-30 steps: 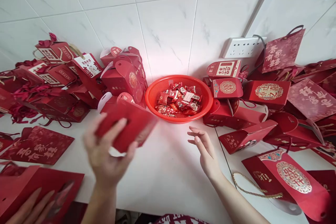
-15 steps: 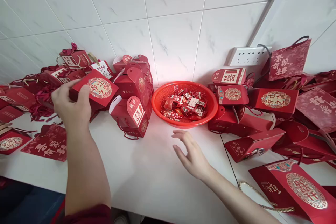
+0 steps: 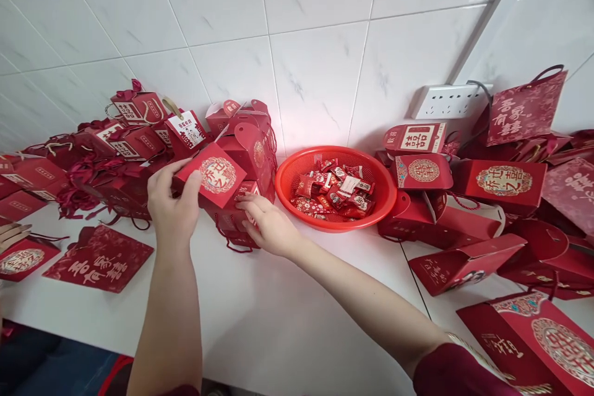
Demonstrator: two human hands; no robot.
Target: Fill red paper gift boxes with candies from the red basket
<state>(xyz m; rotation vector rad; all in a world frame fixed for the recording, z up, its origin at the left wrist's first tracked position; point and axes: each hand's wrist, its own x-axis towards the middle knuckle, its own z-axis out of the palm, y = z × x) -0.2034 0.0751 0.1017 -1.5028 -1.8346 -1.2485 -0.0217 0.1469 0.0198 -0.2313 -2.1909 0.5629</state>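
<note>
- One red box [image 3: 218, 174], tilted, gripped by the left hand [image 3: 172, 201], left of the candy basket [image 3: 387, 201].
- Right hand [image 3: 269, 226], fingers bent, at the roped box [image 3: 230, 221]; whether it grips cannot be told.

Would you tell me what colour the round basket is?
The basket is bright orange-red, seen best in the head view.

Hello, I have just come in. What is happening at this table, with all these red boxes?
A person's left hand holds a red box tilted. The right hand reaches to its lower corner, above a box with a cord handle; whether it grips anything is unclear. A red basket of wrapped packets stands beside them. At the left edge, another person's hand is at another box.
</note>
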